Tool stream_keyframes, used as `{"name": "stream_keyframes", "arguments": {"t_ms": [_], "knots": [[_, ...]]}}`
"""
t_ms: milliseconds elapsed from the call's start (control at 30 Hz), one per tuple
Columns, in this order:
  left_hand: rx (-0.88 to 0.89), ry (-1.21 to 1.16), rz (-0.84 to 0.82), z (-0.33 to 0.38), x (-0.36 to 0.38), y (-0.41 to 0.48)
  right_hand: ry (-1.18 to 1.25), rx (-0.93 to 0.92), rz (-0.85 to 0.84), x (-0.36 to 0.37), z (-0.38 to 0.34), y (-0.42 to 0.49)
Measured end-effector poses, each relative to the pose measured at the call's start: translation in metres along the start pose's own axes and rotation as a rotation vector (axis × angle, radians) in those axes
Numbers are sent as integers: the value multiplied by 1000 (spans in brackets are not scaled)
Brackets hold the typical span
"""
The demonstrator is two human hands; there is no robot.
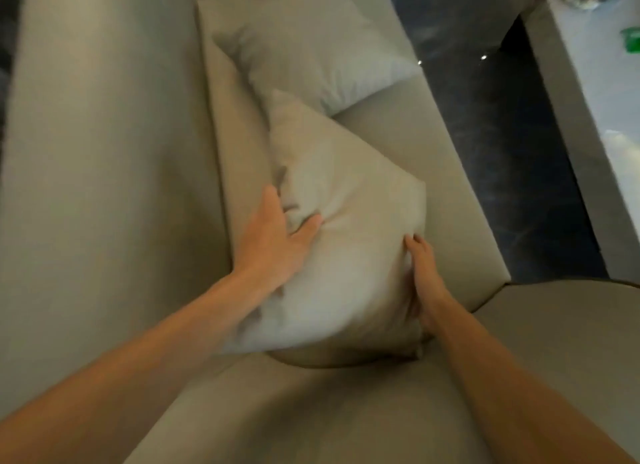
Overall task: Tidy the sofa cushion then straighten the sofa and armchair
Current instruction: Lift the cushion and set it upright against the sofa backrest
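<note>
Beige fabric upholstery fills most of the view: the sofa [104, 152] shows a tall padded backrest on the left, a flat seat running up the middle, and a rounded padded arm across the bottom.

1. Left hand [273, 242]: fingers spread and partly curled, pressed into the left upper edge of the near beige square fabric cushion [339, 255]. The thumb digs into the cover and gathers creases around it. The hand is grasping the cushion.
2. Right hand [420, 283]: placed along the right edge of the same cushion, fingers pointing up and bent over the cover, the palm against the cushion's side. This hand is also grasping the cushion.
3. Near cushion: held between the two hands, standing on edge and tilted, one corner pointing away from the person, its lower edge at the junction of seat and rounded arm. Its left side lies close to the backrest.
4. Second pale grey-beige square cushion [311, 55]: lies further back on the seat, leaning toward the backrest, its near corner just beside the far tip of the held cushion.
5. Room: a dark glossy marbled floor [502, 152] runs along the right side of the seat. Beyond it stands a grey upholstered edge, with a bright, blurred area at the upper right containing a small green object [630, 41] too blurred to identify.
</note>
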State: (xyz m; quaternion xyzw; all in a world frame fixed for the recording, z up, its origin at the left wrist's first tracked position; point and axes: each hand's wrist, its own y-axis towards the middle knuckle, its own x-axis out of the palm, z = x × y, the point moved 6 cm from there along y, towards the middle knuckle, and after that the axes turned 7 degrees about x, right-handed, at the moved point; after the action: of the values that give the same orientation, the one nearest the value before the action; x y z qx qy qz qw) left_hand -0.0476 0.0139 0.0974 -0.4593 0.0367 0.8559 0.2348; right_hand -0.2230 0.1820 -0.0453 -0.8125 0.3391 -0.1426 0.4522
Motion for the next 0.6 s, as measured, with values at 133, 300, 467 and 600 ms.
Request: {"name": "stream_keyframes", "arguments": {"t_ms": [133, 300, 467, 600], "knots": [[74, 62, 48, 13, -81, -11, -28, 129, -193, 59, -9, -33], [-25, -11, 128, -60, -144, -29, -149, 69, -356, 172, -31, -60], [-136, -14, -4, -113, -133, -48, -270, -9, -319, 217, -26, -92], [-197, 167, -132, -92, -142, -30, -403, 151, -382, 190, -45, -111]]}}
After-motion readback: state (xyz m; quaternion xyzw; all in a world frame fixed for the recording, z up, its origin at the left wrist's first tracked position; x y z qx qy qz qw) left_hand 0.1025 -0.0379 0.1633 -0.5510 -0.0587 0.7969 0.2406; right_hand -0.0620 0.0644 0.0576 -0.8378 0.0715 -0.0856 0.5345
